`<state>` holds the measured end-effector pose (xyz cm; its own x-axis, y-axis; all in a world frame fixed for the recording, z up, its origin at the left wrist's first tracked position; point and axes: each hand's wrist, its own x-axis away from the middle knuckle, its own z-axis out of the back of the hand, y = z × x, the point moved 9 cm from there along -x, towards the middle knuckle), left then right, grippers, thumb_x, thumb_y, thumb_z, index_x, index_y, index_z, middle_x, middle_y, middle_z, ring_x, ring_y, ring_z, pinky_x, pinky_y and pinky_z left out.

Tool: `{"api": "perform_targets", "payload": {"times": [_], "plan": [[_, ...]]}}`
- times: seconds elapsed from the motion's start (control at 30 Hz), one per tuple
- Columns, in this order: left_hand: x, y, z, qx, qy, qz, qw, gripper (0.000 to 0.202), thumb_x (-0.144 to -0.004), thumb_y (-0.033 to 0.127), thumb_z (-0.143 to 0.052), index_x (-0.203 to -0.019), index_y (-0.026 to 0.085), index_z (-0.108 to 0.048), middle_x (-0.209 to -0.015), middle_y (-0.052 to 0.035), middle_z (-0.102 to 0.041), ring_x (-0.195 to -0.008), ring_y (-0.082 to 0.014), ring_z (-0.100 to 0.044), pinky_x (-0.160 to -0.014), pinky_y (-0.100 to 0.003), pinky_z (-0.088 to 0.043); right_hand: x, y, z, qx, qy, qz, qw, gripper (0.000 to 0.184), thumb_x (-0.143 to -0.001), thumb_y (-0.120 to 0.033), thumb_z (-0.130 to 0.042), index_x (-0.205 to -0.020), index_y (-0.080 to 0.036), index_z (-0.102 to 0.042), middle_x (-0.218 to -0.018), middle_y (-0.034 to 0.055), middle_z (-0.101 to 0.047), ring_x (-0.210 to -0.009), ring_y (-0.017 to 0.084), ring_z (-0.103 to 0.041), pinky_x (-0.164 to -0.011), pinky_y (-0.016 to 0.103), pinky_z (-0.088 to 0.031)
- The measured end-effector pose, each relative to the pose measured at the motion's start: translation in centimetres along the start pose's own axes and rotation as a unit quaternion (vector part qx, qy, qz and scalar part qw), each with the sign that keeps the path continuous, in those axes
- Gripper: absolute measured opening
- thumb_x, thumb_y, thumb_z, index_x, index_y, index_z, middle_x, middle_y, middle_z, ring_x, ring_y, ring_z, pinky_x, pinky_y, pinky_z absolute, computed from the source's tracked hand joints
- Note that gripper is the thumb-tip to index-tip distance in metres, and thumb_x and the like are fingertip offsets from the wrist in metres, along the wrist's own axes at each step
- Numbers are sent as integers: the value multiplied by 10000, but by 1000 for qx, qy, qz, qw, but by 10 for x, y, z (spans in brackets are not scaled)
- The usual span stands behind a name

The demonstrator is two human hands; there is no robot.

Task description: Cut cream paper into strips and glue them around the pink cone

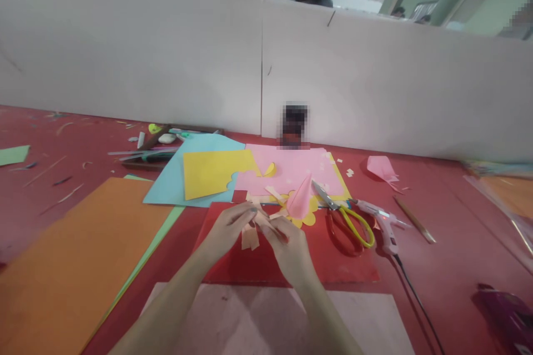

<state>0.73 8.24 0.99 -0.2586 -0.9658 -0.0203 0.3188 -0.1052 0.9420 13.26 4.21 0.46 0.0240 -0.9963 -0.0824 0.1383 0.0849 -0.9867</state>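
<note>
My left hand and my right hand meet above a red sheet. Both have their fingers closed on a small cut piece of peach paper, whose strips stick out around the fingertips. Just beyond my right hand, a pink folded paper cone lies over a yellow paper flower. Scissors with red and yellow handles rest to the right, blades partly open. Farther right lies a pink hot glue gun with a small red light and a black cord.
Yellow paper, blue paper and pink paper overlap ahead. Large orange sheets cover the left side. A wooden stick and a purple object are at right. A white partition closes the table's far side.
</note>
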Motion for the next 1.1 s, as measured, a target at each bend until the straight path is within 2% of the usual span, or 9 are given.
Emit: {"api": "perform_targets", "payload": {"times": [0.17,0.47,0.57,0.7,0.73,0.8,0.87,0.93,1.1], "plan": [[1,5,-1,-4,-1,7,1000,313,-823,371,-404,-721,188,-637,-740,-20,-639,-727,-163,-578,-707,-242,-459,-1,1,3,16,15,-8,1000,226,-838,-315,-483,-785,-190,-664,-770,17,-605,-722,142,-531,-658,231,-390],[1,9,-7,-42,-33,-43,998,212,-806,317,-506,-739,201,-671,-806,-21,-648,-791,-157,-571,-726,-232,-433,-1,4,3,5,20,-19,1000,265,-828,-378,-501,-704,-174,-616,-705,5,-570,-671,128,-511,-625,222,-387],[1,9,-3,-47,-12,-45,998,205,-808,309,-514,-746,208,-681,-784,-16,-644,-758,-149,-570,-710,-226,-428,0,9,6,-23,48,-39,998,227,-786,-399,-559,-874,-191,-579,-769,8,-587,-706,137,-548,-648,232,-425],[2,11,-4,-42,-18,-61,997,206,-800,314,-528,-714,202,-678,-781,-21,-642,-767,-154,-578,-717,-228,-433,1,3,14,-4,92,1,996,471,-736,-402,-621,-1152,-242,-468,-1056,53,-564,-920,169,-548,-760,273,-445],[2,11,-5,-39,-17,-63,997,206,-797,316,-529,-708,200,-675,-792,-24,-644,-780,-157,-579,-725,-230,-435,1,-1,14,23,85,20,996,417,-754,-399,-601,-1128,-243,-500,-1071,53,-561,-952,174,-536,-786,280,-433],[2,11,-4,-39,-4,-58,998,215,-796,327,-520,-716,195,-670,-807,-31,-644,-793,-162,-580,-725,-234,-440,-1,-5,10,82,56,44,994,237,-820,-396,-517,-952,-218,-599,-903,35,-603,-869,166,-550,-765,268,-417],[2,13,-3,-46,19,-49,998,235,-797,335,-501,-702,186,-655,-779,-31,-638,-761,-158,-581,-703,-233,-445,-3,-5,6,117,18,45,992,292,-880,-385,-418,-778,-194,-615,-650,-5,-559,-662,136,-535,-659,237,-402],[1,16,-4,-52,27,-37,998,249,-799,333,-480,-685,181,-640,-742,-28,-637,-716,-152,-584,-680,-231,-451,-4,-4,7,137,2,39,990,335,-899,-372,-384,-723,-185,-599,-542,-34,-484,-530,112,-465,-564,216,-363],[-3,29,-21,-49,-35,-15,998,209,-776,330,-503,-841,211,-662,-782,-22,-676,-712,-158,-619,-680,-239,-483,-3,-11,27,162,-5,49,986,241,-882,-291,-422,-786,-185,-615,-671,-10,-587,-611,117,-510,-595,205,-354]]}}
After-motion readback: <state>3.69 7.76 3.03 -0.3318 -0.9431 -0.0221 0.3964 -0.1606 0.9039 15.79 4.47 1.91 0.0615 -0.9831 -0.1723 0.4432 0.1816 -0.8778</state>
